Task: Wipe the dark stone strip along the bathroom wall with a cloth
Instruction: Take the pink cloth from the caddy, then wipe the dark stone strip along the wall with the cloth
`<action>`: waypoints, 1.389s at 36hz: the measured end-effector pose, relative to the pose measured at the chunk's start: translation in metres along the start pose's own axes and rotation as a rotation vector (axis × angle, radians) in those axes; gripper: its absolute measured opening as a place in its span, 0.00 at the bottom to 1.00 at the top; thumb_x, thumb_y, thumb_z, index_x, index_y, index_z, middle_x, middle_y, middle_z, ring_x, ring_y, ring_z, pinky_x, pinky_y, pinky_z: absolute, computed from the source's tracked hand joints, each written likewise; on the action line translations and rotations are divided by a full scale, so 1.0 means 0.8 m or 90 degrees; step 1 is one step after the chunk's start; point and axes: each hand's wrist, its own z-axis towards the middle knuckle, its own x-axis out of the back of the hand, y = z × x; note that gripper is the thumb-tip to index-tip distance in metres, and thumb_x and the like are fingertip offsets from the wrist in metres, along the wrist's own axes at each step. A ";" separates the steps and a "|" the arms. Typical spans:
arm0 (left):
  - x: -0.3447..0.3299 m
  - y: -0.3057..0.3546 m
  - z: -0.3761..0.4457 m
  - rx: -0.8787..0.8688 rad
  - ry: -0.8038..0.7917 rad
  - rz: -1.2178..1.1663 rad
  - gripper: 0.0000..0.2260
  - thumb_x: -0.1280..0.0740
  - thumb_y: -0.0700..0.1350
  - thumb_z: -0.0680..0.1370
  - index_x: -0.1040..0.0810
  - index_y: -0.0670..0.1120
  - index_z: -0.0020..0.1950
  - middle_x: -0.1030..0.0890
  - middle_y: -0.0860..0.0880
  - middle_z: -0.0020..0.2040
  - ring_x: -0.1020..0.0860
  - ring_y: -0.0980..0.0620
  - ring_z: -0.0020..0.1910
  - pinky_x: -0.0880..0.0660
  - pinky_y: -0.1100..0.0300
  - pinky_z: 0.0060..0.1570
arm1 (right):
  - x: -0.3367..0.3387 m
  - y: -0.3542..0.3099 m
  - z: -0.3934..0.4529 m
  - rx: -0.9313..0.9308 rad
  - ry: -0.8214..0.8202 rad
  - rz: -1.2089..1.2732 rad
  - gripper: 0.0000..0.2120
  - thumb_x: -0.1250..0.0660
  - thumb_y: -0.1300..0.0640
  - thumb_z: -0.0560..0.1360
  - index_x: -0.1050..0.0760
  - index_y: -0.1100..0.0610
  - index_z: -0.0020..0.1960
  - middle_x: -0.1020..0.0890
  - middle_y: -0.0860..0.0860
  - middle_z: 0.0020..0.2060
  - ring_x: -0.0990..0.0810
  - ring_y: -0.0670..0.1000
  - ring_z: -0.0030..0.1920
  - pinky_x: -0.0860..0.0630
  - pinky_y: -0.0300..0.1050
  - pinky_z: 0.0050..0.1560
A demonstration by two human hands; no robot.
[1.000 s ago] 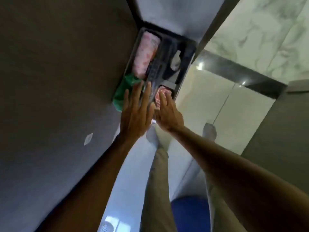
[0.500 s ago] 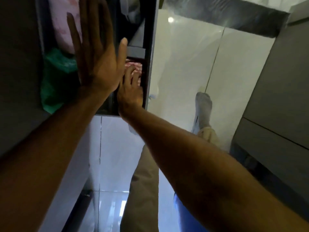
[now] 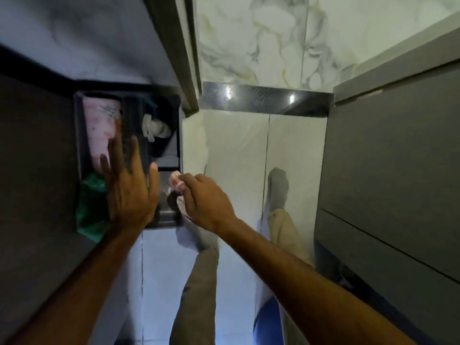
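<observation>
Left hand lies flat and spread on the dark caddy rim, right hand pinches a pink-and-white cloth at its corner, open floor beyond.

Narrow floor lane runs bare up to the dark stone strip, hemmed by grey cabinet on right and a dark caddy plus door frame on left; left hand covers the caddy's middle, right hand its near corner.
</observation>
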 end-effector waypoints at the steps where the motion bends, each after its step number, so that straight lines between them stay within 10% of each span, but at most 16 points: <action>1: 0.013 0.015 -0.005 -0.008 -0.014 -0.016 0.29 0.51 0.58 0.91 0.42 0.43 0.88 0.42 0.36 0.88 0.46 0.39 0.88 0.47 0.38 0.86 | 0.028 0.010 -0.008 -0.013 0.015 0.023 0.18 0.43 0.49 0.90 0.26 0.53 0.75 0.17 0.57 0.60 0.19 0.56 0.57 0.21 0.48 0.58; 6: 0.048 0.103 -0.038 -0.136 -0.150 0.045 0.24 0.47 0.47 0.91 0.33 0.35 0.83 0.37 0.33 0.85 0.39 0.32 0.86 0.36 0.33 0.83 | 0.147 0.086 -0.030 -0.111 0.126 0.093 0.17 0.42 0.50 0.90 0.18 0.55 0.68 0.12 0.54 0.54 0.17 0.51 0.48 0.23 0.41 0.52; 11: 0.024 0.212 -0.030 -0.058 -0.224 -0.124 0.27 0.43 0.51 0.86 0.28 0.37 0.81 0.28 0.33 0.81 0.29 0.33 0.81 0.25 0.28 0.73 | 0.217 0.169 -0.006 -0.183 0.169 0.111 0.21 0.41 0.46 0.89 0.22 0.53 0.76 0.14 0.53 0.67 0.15 0.53 0.66 0.17 0.49 0.70; 22: -0.303 0.327 0.072 -0.029 -0.342 -0.108 0.36 0.60 0.63 0.88 0.35 0.41 0.86 0.35 0.36 0.85 0.35 0.34 0.84 0.39 0.35 0.84 | 0.156 0.386 0.209 -0.139 0.229 0.106 0.23 0.37 0.51 0.89 0.30 0.56 0.82 0.28 0.51 0.81 0.28 0.52 0.81 0.30 0.49 0.82; 27: -0.481 0.298 0.125 -0.036 -0.273 -0.066 0.30 0.45 0.58 0.90 0.40 0.44 0.88 0.41 0.39 0.88 0.42 0.37 0.88 0.48 0.37 0.88 | 0.063 0.473 0.313 -0.125 0.235 -0.037 0.22 0.38 0.51 0.89 0.31 0.53 0.82 0.25 0.51 0.79 0.24 0.55 0.75 0.25 0.49 0.77; 35: -0.645 0.234 0.145 -0.058 -0.254 0.064 0.35 0.56 0.64 0.87 0.55 0.47 0.90 0.58 0.42 0.90 0.58 0.41 0.89 0.57 0.39 0.88 | -0.016 0.546 0.426 0.051 0.449 -0.209 0.20 0.22 0.57 0.78 0.17 0.60 0.68 0.14 0.60 0.64 0.13 0.62 0.61 0.14 0.55 0.60; 50: -0.677 0.213 0.156 -0.073 -0.056 -0.031 0.31 0.46 0.57 0.88 0.38 0.42 0.87 0.41 0.39 0.88 0.43 0.38 0.88 0.46 0.33 0.86 | -0.008 0.567 0.502 0.031 0.505 -0.201 0.30 0.36 0.57 0.84 0.36 0.62 0.84 0.35 0.63 0.83 0.36 0.66 0.84 0.30 0.64 0.81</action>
